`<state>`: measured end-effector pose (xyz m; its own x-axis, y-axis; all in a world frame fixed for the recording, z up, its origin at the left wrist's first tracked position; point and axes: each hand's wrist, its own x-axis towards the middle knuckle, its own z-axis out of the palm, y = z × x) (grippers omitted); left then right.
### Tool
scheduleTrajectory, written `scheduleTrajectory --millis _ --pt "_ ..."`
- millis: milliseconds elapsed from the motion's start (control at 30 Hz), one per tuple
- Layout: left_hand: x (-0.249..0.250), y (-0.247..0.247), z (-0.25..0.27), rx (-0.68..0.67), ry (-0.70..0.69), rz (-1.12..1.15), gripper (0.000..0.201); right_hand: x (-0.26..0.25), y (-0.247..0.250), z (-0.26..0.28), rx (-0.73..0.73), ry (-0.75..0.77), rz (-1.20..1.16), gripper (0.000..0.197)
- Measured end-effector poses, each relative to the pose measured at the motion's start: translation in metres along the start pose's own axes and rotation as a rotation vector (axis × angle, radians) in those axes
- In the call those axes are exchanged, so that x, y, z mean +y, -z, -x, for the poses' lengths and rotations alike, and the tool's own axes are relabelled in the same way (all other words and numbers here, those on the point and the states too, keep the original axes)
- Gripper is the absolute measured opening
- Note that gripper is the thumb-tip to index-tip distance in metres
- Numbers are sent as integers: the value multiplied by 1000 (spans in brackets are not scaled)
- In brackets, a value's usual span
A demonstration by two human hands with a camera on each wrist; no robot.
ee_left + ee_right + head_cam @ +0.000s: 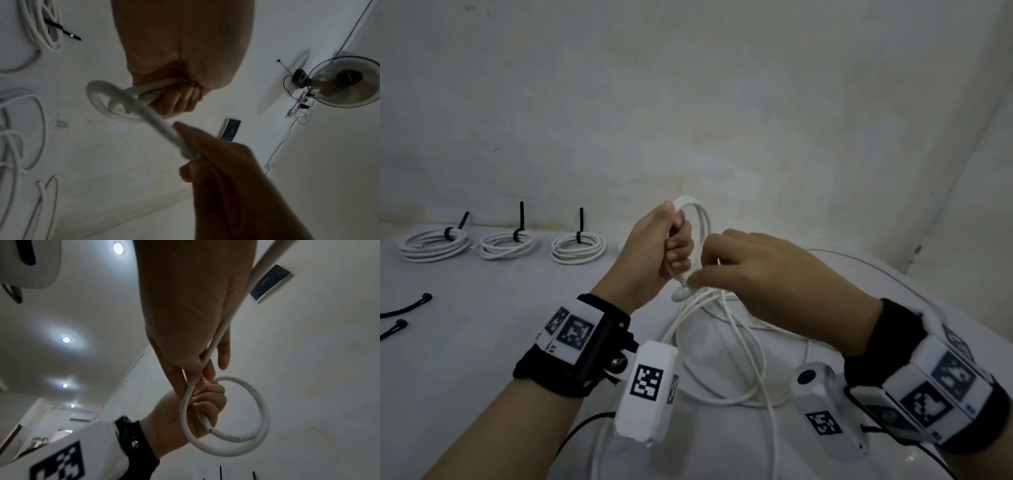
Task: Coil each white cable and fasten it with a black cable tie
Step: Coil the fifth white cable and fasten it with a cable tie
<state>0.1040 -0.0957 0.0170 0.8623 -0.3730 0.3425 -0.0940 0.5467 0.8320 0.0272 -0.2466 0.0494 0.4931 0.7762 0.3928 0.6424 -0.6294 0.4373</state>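
The left hand (654, 250) is clenching the springy, light round white plastic cable (698, 219) loops while the right hand (767, 277) is pinching the slack strand, likely best held near the coil.

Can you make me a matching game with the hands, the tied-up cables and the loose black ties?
Things:
1. left hand
2. right hand
3. tied coils
4. loose cable ties

States:
A. lying unused at the left edge of the table
B. pinches the loose run of the white cable
C. grips the finished loops in a fist
D. in a row at the back, each with a black tie

Pairs: 1-C, 2-B, 3-D, 4-A
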Motion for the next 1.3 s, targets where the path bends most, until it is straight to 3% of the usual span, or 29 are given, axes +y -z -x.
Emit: scheduleTrajectory --millis 133,200,367,600,733,833,900,1300 --pt "-7 -6 5 -32 -3 -224 36 2 5 -9 117 -117 20 19" --pt "-9 -7 6 -59 25 -230 36 9 5 -11 183 -175 34 15" --pt "-7 -5 6 -150 95 -74 37 32 -6 -15 253 -364 -131 45" --pt "-8 -3 6 -110 210 -3 46 40 -12 -29 360 -272 -54 43" --pt "-6 -7 5 -41 187 34 45 44 -19 -34 353 -316 -117 36" --pt "-4 -6 3 41 150 54 44 48 -27 -31 243 -316 -284 25" --pt "-1 -2 2 75 135 73 44 50 -30 -28 156 -339 -379 38" --pt "7 10 -2 74 104 -94 41 54 -40 -25 284 -381 -457 28"
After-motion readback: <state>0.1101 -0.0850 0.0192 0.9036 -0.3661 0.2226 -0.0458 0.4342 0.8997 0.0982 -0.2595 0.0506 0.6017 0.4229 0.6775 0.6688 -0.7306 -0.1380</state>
